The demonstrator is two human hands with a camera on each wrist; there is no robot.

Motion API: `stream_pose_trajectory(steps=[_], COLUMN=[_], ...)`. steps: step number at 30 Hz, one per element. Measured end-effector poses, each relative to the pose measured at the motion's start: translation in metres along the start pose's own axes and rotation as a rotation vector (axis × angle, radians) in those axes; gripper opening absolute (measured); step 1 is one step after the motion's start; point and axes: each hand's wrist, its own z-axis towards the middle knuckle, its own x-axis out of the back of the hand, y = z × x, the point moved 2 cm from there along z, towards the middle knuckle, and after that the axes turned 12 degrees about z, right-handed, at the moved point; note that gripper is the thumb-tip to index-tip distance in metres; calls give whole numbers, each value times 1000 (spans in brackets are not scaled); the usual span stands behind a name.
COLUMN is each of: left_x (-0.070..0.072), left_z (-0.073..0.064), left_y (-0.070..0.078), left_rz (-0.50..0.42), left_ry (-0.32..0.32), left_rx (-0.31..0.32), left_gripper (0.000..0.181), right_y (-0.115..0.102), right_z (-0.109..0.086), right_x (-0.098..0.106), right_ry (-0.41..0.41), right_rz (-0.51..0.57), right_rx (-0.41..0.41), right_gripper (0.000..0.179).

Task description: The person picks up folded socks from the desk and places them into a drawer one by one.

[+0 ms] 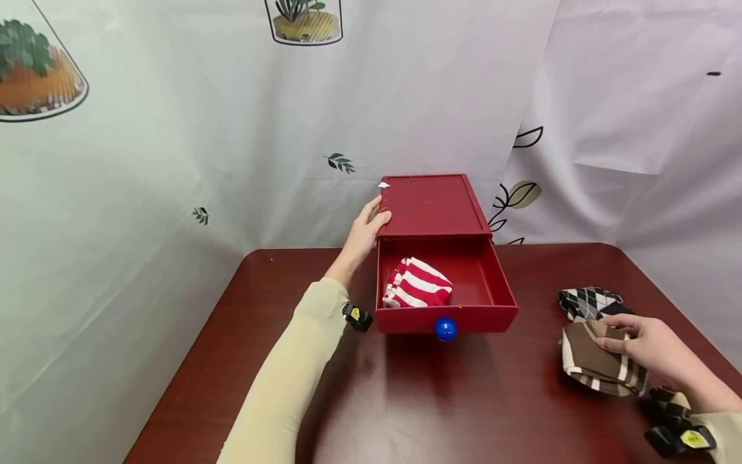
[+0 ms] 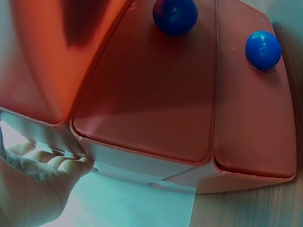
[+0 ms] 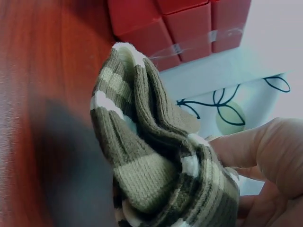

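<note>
My right hand (image 1: pixel 655 341) pinches a folded pair of brown socks (image 1: pixel 603 361) with white and tan stripes above the right side of the table. In the right wrist view the brown socks (image 3: pixel 147 175) appear bunched, with a shadow on the tabletop below. My left hand (image 1: pixel 362 232) rests against the upper left edge of a red drawer unit (image 1: pixel 431 206). Its fingers lie along the unit's side in the left wrist view. The top drawer (image 1: pixel 478 277) is pulled out, and red-and-white striped socks (image 1: pixel 420 283) lie in its left part.
Black, grey and white argyle socks (image 1: pixel 590 301) lie behind the brown pair. Another patterned sock (image 1: pixel 671 401) sits partly hidden near my right wrist. A blue knob (image 1: pixel 445 329) projects from the drawer front; two lower drawers show blue knobs (image 2: pixel 263 50). A patterned curtain (image 1: pixel 406 96) hangs behind the table.
</note>
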Motion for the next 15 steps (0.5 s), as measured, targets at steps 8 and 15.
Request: stream_pose_trajectory(steps=[8,15], left_x=[-1,0], left_z=[-5,-4], left_y=[-5,-1], left_rz=[-8,14], left_ry=[-1,8], left_rx=[5,-9], left_gripper=[58,58], right_y=[-13,-40], right_z=[1,9], right_x=[8,15], right_ry=[33,116], right_rz=[45,59], right_rx=[5,98], right_gripper=[50,41])
